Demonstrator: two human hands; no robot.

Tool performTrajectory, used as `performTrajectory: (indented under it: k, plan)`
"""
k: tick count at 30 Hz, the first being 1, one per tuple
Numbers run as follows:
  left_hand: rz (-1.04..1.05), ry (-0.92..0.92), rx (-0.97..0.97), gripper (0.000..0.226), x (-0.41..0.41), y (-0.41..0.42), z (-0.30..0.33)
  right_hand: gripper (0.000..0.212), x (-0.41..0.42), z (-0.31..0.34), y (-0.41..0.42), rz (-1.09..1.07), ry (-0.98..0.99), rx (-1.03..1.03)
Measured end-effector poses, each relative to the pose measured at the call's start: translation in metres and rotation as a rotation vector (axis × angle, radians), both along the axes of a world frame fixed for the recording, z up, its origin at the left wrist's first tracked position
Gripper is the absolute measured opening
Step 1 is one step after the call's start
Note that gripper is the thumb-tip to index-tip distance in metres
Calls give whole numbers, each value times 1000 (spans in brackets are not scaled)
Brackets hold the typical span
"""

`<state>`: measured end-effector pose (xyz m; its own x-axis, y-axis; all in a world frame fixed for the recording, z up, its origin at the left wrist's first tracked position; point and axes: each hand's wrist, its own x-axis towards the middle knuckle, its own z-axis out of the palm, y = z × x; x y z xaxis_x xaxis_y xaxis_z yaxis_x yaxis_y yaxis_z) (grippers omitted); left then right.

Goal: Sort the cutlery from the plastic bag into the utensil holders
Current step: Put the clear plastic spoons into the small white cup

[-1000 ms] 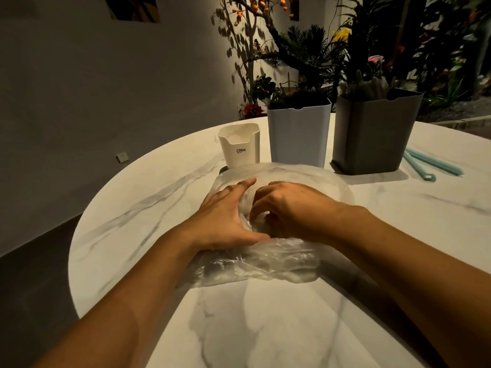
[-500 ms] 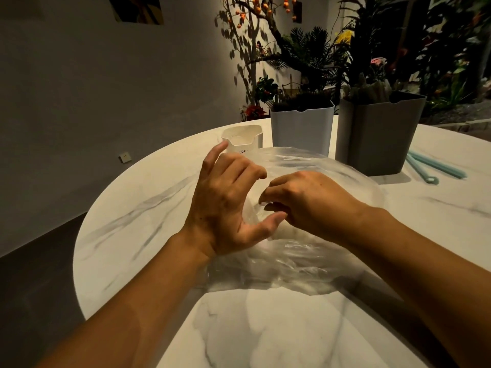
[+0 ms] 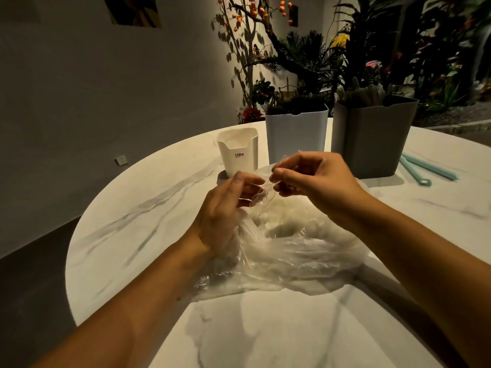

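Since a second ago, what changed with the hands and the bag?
Both hands rose off the bag. The left hand and right hand now pinch a clear piece between them above it; what it is I cannot tell. The holders and table stayed put.

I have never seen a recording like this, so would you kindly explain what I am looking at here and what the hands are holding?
There is no machine: a person wears a camera on the head, looking forward and down, so you see their own two arms. The left hand and right hand are raised above a round marble table, pinching something clear between them; it looks like clear plastic cutlery, but I cannot tell which piece. Below them lies a crumpled clear plastic bag. Behind stand three holders: a small white one, a taller white one and a grey one. Pale blue straws lie to the right.
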<state>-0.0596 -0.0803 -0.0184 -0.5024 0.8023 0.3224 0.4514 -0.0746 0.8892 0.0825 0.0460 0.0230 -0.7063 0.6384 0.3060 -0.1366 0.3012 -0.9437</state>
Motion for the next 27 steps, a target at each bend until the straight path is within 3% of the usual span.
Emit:
performTrajectory:
  k: [5,11,17,21,27]
  plan:
    - [-85,13,-21,33,3,4,4,7,-1,-1,0,49,72,-225]
    - [15,-84,45,13,2,5,9,7,-1,-1,2,93,35,-263]
    - [60,-158,26,15,0,6,7,8,-3,-4,5,86,-116,-174]
    - [91,-215,46,15,-2,7,7,10,-2,-7,4,125,-251,24]
    - [40,-325,75,38,2,8,10,9,-1,-8,4,83,-178,69]
